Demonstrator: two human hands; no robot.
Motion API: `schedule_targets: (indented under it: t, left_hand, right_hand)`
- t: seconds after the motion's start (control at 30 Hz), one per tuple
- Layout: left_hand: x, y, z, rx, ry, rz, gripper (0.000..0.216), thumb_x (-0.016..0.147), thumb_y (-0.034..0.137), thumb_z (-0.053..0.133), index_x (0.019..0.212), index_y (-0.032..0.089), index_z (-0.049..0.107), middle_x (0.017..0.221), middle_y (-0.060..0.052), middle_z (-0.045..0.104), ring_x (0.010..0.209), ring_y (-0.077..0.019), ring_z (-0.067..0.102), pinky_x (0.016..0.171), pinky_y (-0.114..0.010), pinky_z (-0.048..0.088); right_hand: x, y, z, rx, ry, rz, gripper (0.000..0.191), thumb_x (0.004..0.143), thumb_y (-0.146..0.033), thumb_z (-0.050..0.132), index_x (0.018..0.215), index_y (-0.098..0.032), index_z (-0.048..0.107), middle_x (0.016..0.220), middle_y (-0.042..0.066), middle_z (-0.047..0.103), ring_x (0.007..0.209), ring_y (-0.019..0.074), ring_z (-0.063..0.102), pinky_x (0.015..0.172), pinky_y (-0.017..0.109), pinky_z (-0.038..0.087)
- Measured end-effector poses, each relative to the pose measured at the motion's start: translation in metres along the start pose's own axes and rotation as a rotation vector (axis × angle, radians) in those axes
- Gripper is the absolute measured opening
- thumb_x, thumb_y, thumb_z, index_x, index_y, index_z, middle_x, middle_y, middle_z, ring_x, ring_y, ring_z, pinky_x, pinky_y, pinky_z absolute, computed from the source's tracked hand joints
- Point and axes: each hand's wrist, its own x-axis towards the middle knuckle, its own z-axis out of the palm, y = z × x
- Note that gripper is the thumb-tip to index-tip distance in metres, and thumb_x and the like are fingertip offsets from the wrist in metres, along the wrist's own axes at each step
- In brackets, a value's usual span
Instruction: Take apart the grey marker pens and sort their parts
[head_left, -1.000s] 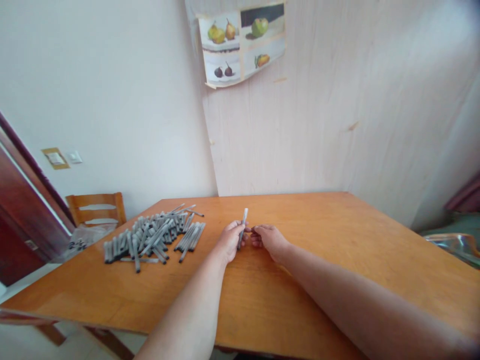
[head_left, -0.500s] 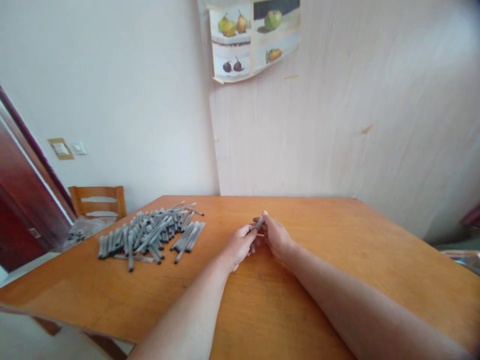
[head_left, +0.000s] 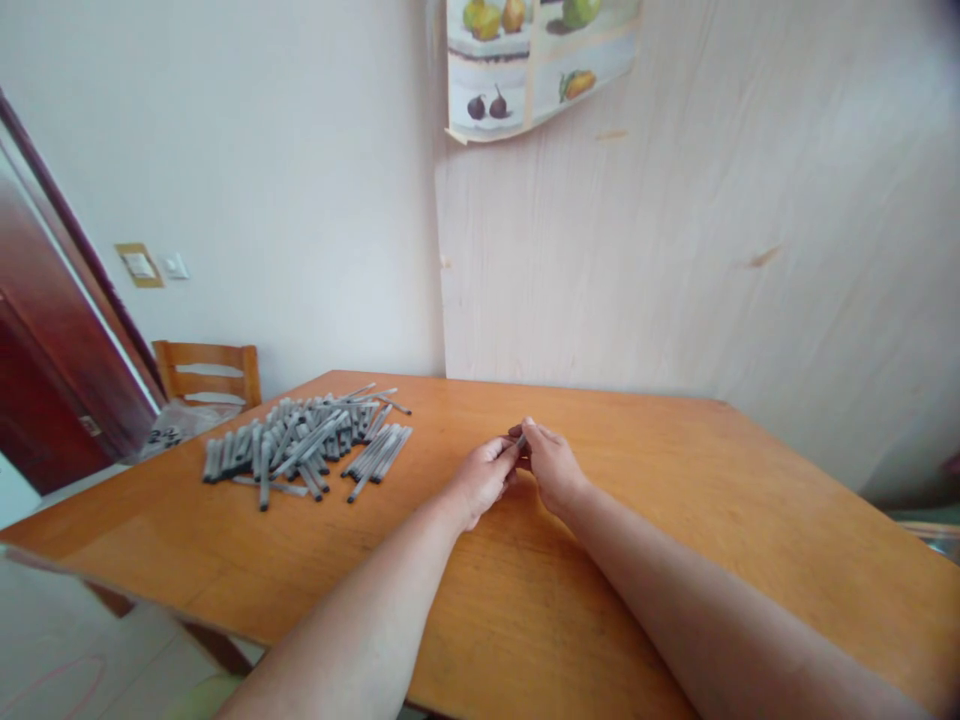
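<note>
My left hand [head_left: 484, 482] is closed around the lower part of a slim grey pen [head_left: 522, 441], above the middle of the table. From the other side, my right hand [head_left: 555, 468] pinches the pen's upper end between thumb and fingers. Only a short stretch of the pen shows; the fingers hide the rest. To the left of my hands lies a small, roughly lined-up group of grey pens [head_left: 381, 453] with black ends. Beyond that group is a large loose pile of similar pens [head_left: 300, 440], lying across one another at several angles.
The wooden table [head_left: 645, 600] reaches back to the wall. A wooden chair [head_left: 206, 368] stands past its left edge, with a clear plastic bag [head_left: 187, 415] holding small dark pieces. A sheet of fruit pictures [head_left: 491, 75] hangs on the wall.
My right fingers have closed in over the pen's upper end, and less of the pen shows. The hands have drawn slightly nearer each other. The camera view has shifted a little.
</note>
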Motion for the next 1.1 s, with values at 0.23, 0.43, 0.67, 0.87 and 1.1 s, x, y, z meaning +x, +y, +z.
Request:
schedule_targets:
  t: [0.23,0.43,0.67,0.87,1.1]
  left_hand:
    - [0.001,0.003,0.004,-0.032,0.007,-0.034,0.035,0.083,0.053,0.055,0.09,0.019,0.057,0.06,0.005,0.042,0.046,-0.005,0.03,0.043,-0.018,0.017]
    - [0.001,0.005,0.005,-0.05,-0.046,-0.053,0.036,0.083,0.052,0.055,0.099,0.02,0.057,0.06,0.006,0.038,0.043,-0.0043,0.025,0.043,-0.017,0.015]
    - [0.001,0.006,0.002,-0.116,-0.093,-0.114,0.035,0.082,0.051,0.056,0.101,0.022,0.054,0.059,0.008,0.037,0.039,-0.0031,0.02,0.041,-0.018,0.011]
    - [-0.002,0.004,-0.004,-0.181,-0.166,-0.159,0.036,0.083,0.048,0.057,0.108,0.021,0.054,0.06,0.008,0.038,0.038,-0.0026,0.02,0.039,-0.018,0.011]
    - [0.0,0.0,-0.009,-0.336,-0.102,-0.126,0.03,0.084,0.04,0.058,0.107,0.021,0.055,0.063,0.006,0.043,0.038,-0.0016,0.026,0.039,-0.016,0.015]
  right_hand:
    - [0.006,0.005,-0.004,0.005,0.042,-0.016,0.037,0.078,-0.055,0.056,0.072,-0.019,0.056,0.057,0.0,0.053,0.051,0.0131,0.049,0.052,0.028,0.045]
    - [0.009,0.006,-0.007,0.031,0.085,-0.019,0.037,0.077,-0.055,0.058,0.07,-0.018,0.057,0.055,-0.002,0.054,0.049,0.0114,0.048,0.052,0.026,0.044]
    - [0.003,0.002,-0.001,0.049,0.073,0.001,0.032,0.081,-0.049,0.056,0.07,-0.018,0.057,0.06,0.002,0.061,0.054,0.0143,0.057,0.054,0.027,0.047]
    - [0.021,-0.024,-0.027,0.169,0.269,0.048,0.028,0.09,-0.045,0.042,0.076,-0.021,0.049,0.076,0.007,0.07,0.064,0.0156,0.066,0.053,0.024,0.046]
    - [0.035,-0.028,-0.062,-0.122,0.366,-0.052,0.036,0.088,-0.05,0.041,0.096,-0.02,0.058,0.07,0.005,0.066,0.05,0.013,0.055,0.047,0.025,0.042]
